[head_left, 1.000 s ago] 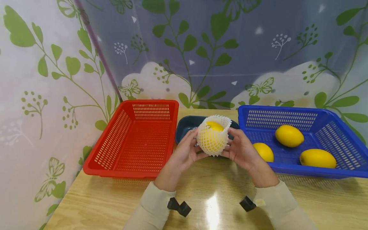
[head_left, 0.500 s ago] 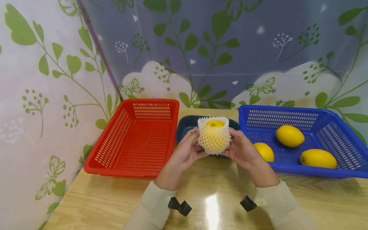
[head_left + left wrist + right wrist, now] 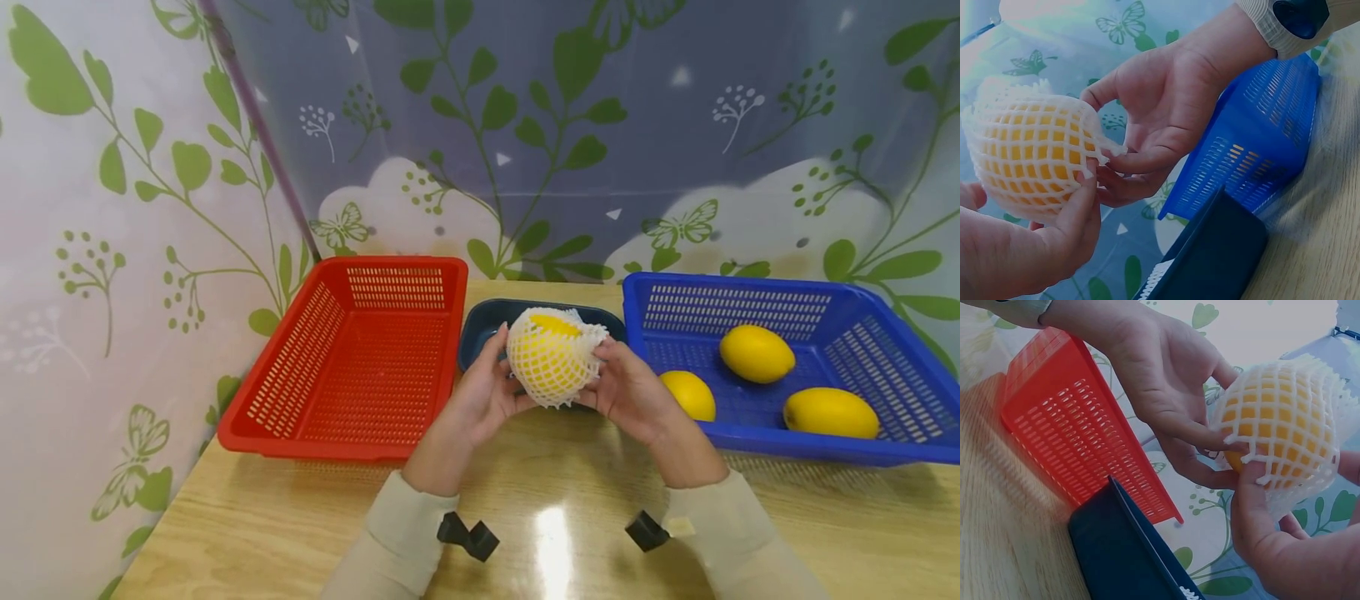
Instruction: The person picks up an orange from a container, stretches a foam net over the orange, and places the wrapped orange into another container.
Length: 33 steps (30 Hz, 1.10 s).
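Between the two hands is a lemon (image 3: 553, 357) in a white foam net sleeve (image 3: 1038, 150), held up in front of the dark teal tray. My left hand (image 3: 480, 393) cradles it from the left, fingers curled beneath and thumb along its upper side. From the right, my right hand (image 3: 628, 387) pinches the net's edge near the top and supports the fruit below. Yellow still shows through the sleeve's mouth, which is tilted toward the upper right. Both wrist views show the fingertips of the two hands meeting under the fruit.
Behind the hands stands the dark teal tray (image 3: 487, 315), with white netting inside. A red plastic basket (image 3: 341, 454) is at the left. At the right, a blue basket (image 3: 750, 287) holds three lemons (image 3: 756, 354). All stand on a wooden table (image 3: 525, 517).
The netted lemon has turned and tilted between the hands, its sleeve mouth swinging to the right. My left thumb has shifted up along its side; the right fingers now pinch the net's edge.
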### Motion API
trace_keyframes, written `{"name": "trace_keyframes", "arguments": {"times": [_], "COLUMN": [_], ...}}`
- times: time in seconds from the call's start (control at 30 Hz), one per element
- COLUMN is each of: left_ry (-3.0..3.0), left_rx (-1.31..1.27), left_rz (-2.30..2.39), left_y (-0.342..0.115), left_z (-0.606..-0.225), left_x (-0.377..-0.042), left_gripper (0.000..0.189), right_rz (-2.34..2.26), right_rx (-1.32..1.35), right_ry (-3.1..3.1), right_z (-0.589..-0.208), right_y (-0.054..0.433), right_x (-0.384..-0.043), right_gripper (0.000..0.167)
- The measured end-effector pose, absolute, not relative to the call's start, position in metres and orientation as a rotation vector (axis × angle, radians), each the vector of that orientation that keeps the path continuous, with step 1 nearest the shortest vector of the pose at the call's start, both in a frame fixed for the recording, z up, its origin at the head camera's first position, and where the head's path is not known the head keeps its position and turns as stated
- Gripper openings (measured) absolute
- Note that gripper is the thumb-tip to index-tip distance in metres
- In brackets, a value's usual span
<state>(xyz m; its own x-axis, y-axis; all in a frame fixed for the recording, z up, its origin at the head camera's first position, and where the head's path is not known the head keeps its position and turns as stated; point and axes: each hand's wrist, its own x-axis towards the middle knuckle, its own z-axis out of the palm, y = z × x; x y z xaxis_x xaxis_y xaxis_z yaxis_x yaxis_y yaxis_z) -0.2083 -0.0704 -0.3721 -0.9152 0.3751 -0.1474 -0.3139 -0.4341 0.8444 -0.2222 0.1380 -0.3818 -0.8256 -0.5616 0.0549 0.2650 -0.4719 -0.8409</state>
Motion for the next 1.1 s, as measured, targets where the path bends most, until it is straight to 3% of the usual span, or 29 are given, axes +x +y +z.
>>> {"name": "trace_keyframes", "arguments": {"times": [0.47,0.87,1.1], "left_ry": [1.362,1.425,1.403], "left_rx": [0.075,0.064,0.05], "left_rz": [2.394,2.42,2.433], "left_y": [-0.072,-0.0697,-0.0679], "left_z": [-0.3694,-0.3717,-0.3718], "left_x": [-0.207,-0.2062,-0.2058], "left_gripper": [0.053,0.028,0.026], "right_rz": [-2.296,-2.271,-2.27], "right_rx": [-0.483,-0.415,-0.399], "right_ry": [1.167,1.255,1.277], "right_z": [-0.3828,-0.3825,-0.38], "right_y": [0.1369,0.1338,0.1328], "right_x": [-0.2224,-0.2194,-0.2189], "right_gripper": [0.029,0.038,0.044]}}
